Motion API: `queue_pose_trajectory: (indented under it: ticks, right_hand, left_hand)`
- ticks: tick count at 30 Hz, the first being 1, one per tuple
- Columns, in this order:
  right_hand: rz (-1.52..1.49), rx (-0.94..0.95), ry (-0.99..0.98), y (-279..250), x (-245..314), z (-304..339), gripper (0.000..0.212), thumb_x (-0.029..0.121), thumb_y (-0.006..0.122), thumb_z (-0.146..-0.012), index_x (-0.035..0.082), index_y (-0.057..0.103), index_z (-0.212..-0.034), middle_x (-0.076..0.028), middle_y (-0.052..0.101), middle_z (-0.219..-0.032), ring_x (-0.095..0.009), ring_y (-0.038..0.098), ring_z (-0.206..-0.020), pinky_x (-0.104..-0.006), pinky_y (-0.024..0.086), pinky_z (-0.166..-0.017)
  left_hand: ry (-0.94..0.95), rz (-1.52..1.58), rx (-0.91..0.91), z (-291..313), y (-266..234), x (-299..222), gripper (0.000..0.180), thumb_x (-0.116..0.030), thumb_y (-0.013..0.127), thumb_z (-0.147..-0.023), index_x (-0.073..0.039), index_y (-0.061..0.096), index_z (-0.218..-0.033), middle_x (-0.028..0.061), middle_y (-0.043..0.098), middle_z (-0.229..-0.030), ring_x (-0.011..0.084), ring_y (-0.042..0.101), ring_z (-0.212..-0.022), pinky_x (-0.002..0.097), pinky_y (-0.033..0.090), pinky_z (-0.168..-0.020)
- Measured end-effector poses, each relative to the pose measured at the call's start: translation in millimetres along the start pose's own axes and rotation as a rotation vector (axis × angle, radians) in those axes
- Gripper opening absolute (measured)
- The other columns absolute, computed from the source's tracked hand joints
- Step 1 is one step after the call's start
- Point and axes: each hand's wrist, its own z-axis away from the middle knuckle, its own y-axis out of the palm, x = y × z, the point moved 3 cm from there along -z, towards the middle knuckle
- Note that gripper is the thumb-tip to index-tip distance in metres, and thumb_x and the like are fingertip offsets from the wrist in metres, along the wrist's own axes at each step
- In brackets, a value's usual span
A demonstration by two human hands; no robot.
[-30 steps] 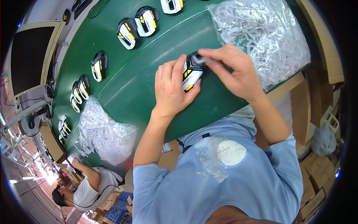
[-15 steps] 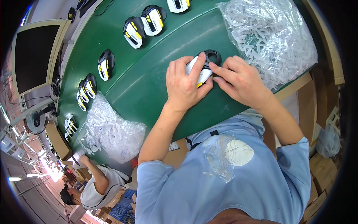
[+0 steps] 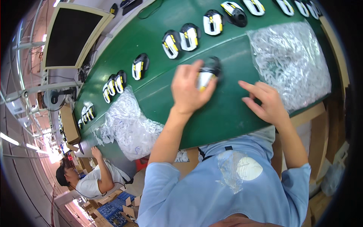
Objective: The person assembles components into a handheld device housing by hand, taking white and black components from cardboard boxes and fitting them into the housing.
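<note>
My left hand [image 3: 187, 90] is closed around a rounded plastic shell [image 3: 205, 78] in white, black and yellow, over the green work surface. The shell's black end points away from me and is smeared by motion. My right hand [image 3: 267, 103] is apart from it to the right, holding nothing. Its index finger and thumb stretch out with a gap between them, and the other fingers are curled. Close by that hand lies a large clear bag [image 3: 293, 60] full of small translucent white plastic pieces.
Similar shells [image 3: 190, 37] stand in a row along the far side of the green table [image 3: 234, 125]. A second clear bag [image 3: 134, 130] of pieces lies at the left. Beyond are a monitor [image 3: 72, 38], a fan [image 3: 55, 99] and a seated person [image 3: 100, 178].
My right hand has come off the shell and moved right. The left hand keeps hold of the shell, tilting it. The whole view has shifted, bringing more shells into sight at the far right.
</note>
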Motion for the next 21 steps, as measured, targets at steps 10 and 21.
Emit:
queue_pose_trajectory:
  ticks: [10,21]
  right_hand:
    - [-0.038,-0.24,0.18,-37,-44,53,0.055,-0.004,0.075,-0.086,0.001,0.069,-0.14,-0.002,0.056,-0.078,-0.014,0.047,-0.067,-0.0302,0.039,-0.063]
    - [0.24,-0.476,0.255,-112,-60,92,0.03,-0.008,0.066,-0.097,-0.005,0.074,-0.127,-0.004,0.06,-0.089,-0.015,0.051,-0.078,-0.0282,0.04,-0.071]
  left_hand:
    - [-0.141,-0.415,-0.268,-48,-36,102,0.059,-0.039,0.078,-0.092,-0.006,0.066,-0.14,0.0246,0.059,-0.142,0.0438,0.052,-0.136,0.0595,0.04,-0.113]
    - [-0.183,-0.361,-0.17,-69,20,100,0.07,-0.057,0.073,-0.094,-0.005,0.064,-0.139,0.0205,0.063,-0.133,0.0417,0.054,-0.122,0.0568,0.041,-0.105]
